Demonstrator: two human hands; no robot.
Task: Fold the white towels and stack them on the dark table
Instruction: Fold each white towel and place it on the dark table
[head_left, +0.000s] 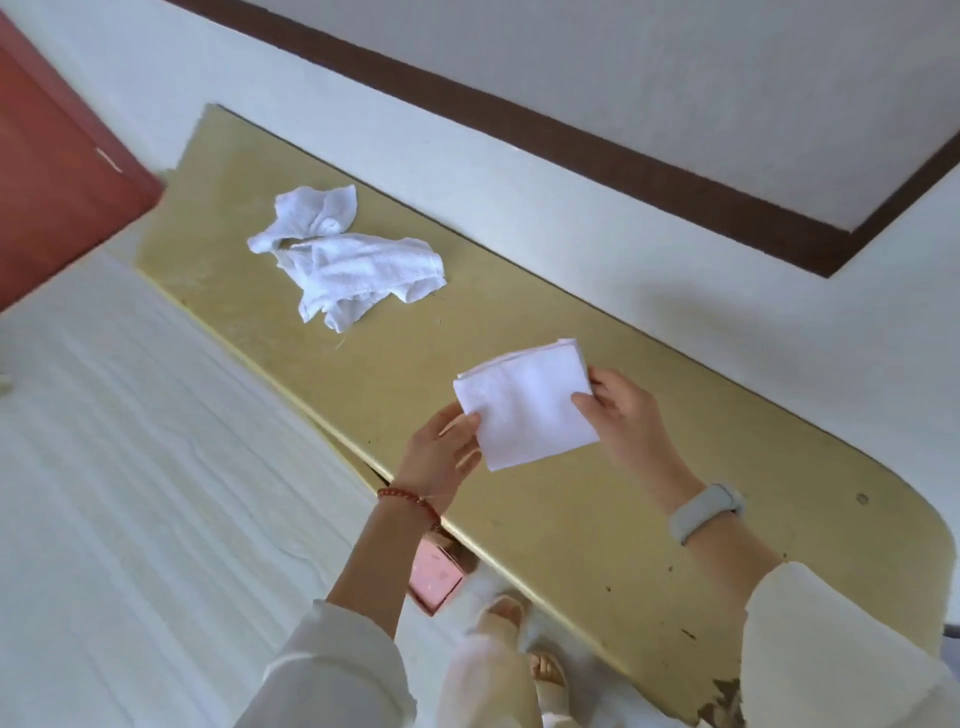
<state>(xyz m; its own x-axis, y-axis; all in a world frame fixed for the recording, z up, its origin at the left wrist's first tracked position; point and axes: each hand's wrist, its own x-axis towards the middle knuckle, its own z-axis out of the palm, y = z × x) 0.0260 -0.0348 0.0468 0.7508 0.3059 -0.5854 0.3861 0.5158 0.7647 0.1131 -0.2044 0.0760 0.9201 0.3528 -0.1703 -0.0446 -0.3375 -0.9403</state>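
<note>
A folded white towel (524, 405), a neat square, is held just above the yellowish table top (597, 519). My left hand (439, 454) pinches its near left edge. My right hand (623, 410) grips its right edge, thumb on top. Farther along the table to the upper left lies a heap of crumpled white towels (343, 260), unfolded and apart from both hands.
A white wall with a dark brown band (519, 130) runs behind the table. A red-brown door (57, 171) stands at the far left. A white bed (130, 467) lies left of the table. A pink box (434, 577) sits on the floor by my feet.
</note>
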